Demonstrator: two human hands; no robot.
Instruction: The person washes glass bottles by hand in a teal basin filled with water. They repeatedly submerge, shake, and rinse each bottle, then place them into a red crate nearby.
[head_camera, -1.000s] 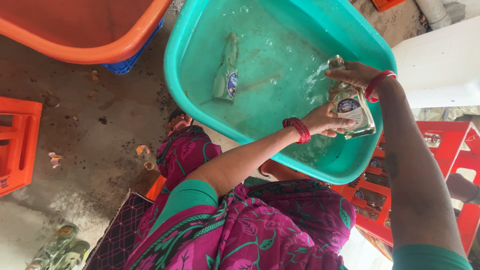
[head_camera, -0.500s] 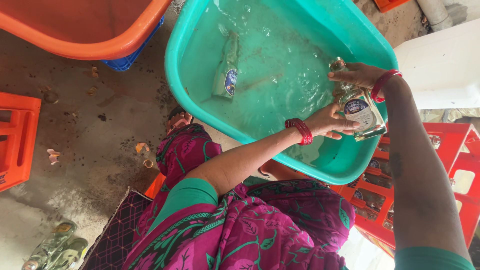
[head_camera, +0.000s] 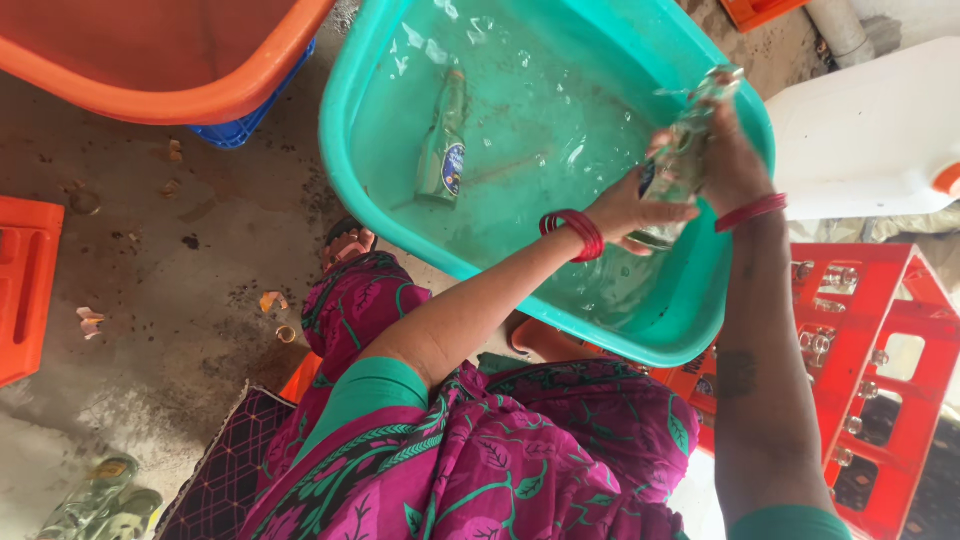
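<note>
Both of my hands hold one clear glass bottle (head_camera: 688, 150) over the water in a teal plastic tub (head_camera: 400, 240). My left hand (head_camera: 628, 208), with red bangles at the wrist, grips the bottle's lower body where the label is. Wrapped round the upper part, near the neck, is my right hand (head_camera: 732, 160). The bottle is tilted, its neck pointing toward the tub's far right rim. A second labelled glass bottle (head_camera: 443, 150) lies under the water at the tub's left side, apart from my hands.
An orange tub (head_camera: 200, 100) stands at the top left over a blue crate (head_camera: 240, 132). A red crate (head_camera: 880, 380) holding bottles is at the right, a white jerrycan (head_camera: 870, 130) behind it. An orange crate (head_camera: 25, 280) and loose bottles (head_camera: 95, 500) lie on the dirty floor at the left.
My hands have carried the held bottle away from the tub's near rim toward its far right side and turned it more upright. The submerged bottle has stayed in place.
</note>
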